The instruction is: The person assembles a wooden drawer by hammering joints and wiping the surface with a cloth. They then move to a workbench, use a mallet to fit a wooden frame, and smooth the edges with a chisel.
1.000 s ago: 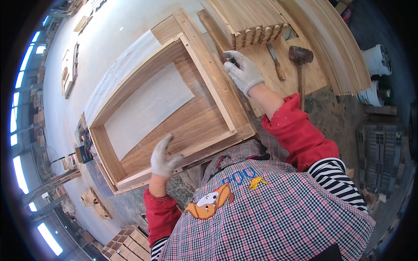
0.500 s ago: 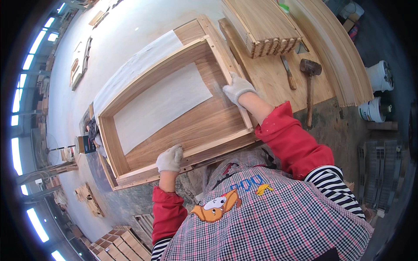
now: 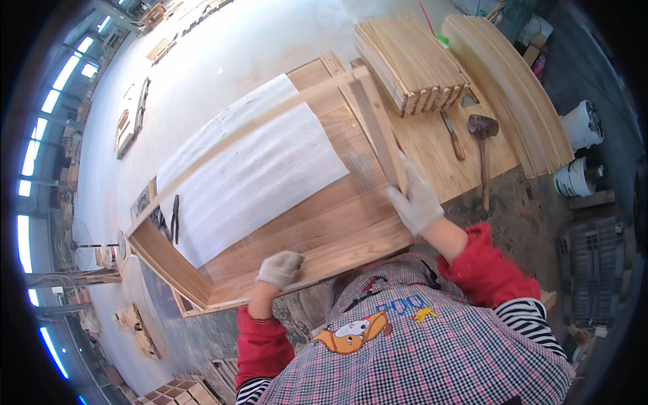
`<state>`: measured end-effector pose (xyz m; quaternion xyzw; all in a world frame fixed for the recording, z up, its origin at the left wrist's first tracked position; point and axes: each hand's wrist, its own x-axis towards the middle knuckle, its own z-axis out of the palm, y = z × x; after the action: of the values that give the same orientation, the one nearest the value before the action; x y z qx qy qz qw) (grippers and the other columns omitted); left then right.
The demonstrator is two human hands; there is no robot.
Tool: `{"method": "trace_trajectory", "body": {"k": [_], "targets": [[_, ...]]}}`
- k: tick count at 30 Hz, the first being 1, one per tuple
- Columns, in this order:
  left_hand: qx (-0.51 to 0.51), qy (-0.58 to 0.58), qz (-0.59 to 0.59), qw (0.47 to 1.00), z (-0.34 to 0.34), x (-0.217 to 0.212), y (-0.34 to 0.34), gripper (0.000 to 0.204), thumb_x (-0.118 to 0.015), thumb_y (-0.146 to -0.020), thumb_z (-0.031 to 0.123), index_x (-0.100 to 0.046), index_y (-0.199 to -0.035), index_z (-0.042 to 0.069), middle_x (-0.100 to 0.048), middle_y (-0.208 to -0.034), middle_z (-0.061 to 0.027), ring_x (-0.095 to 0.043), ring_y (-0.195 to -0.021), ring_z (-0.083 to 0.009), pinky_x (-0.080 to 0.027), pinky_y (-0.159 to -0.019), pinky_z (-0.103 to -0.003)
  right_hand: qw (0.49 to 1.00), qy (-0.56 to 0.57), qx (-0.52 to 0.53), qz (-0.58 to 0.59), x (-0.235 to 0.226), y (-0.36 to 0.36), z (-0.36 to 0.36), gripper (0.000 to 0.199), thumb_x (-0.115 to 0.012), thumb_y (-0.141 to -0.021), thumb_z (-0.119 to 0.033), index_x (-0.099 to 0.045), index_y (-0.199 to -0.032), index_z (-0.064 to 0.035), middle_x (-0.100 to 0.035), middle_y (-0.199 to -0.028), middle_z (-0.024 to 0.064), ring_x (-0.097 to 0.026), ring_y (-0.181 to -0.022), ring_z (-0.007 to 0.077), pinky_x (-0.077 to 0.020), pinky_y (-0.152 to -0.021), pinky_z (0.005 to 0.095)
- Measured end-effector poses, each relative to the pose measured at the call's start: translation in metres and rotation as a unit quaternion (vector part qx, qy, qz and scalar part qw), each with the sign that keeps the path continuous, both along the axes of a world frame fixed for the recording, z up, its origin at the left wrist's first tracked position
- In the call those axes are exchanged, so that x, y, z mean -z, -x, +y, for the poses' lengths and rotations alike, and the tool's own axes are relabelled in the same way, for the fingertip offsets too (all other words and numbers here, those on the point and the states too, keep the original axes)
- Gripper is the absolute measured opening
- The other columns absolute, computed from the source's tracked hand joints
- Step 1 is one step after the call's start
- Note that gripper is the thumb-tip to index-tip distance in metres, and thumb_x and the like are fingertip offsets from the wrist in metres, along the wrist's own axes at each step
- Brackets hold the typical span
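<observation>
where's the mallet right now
In the head view the mallet lies on the workbench's right side, beside a chisel, just below the stack of wooden slats.

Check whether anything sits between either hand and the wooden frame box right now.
Nothing visible does. The left hand rests on the near edge of the wooden frame box, and the right hand grips its right side rail directly.

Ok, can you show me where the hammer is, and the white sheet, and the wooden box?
hammer (image 3: 482,126), head view, on its dark head.
white sheet (image 3: 256,172), head view, on its middle.
wooden box (image 3: 337,223), head view, on its bare bottom board.
</observation>
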<state>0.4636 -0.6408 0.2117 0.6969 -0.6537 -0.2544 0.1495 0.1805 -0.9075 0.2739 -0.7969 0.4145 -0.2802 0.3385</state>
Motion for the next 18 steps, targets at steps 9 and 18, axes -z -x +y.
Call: {"method": "trace_trajectory", "body": {"k": [9, 18], "targets": [[-0.378, 0.431, 0.708, 0.412, -0.081, -0.165, -0.105, 0.054, -0.043, -0.092, 0.045, -0.052, -0.123, 0.003, -0.061, -0.117, -0.0143, -0.057, -0.11, -0.0378, -0.044, -0.097, -0.056, 0.998, -0.059, 0.014, -0.01, -0.024, 0.032, 0.043, 0.043, -0.062, -0.082, -0.015, -0.052, -0.121, -0.002, -0.063, -0.093, 0.0246, -0.061, -0.088, 0.0427, -0.0513, -0.071, 0.0435], [0.157, 0.396, 0.658, 0.621, -0.119, -0.269, -0.07, 0.056, -0.04, -0.094, 0.042, -0.04, -0.135, 0.004, -0.051, -0.123, -0.0168, -0.049, -0.116, -0.0312, -0.036, -0.103, -0.05, 0.976, -0.2, -0.069, -0.057, -0.045, 0.038, 0.079, 0.029, -0.064, -0.084, -0.02, -0.061, -0.103, 0.0014, -0.065, -0.086, 0.0229, -0.065, -0.084, 0.0388, -0.0526, -0.068, 0.0392]]}}
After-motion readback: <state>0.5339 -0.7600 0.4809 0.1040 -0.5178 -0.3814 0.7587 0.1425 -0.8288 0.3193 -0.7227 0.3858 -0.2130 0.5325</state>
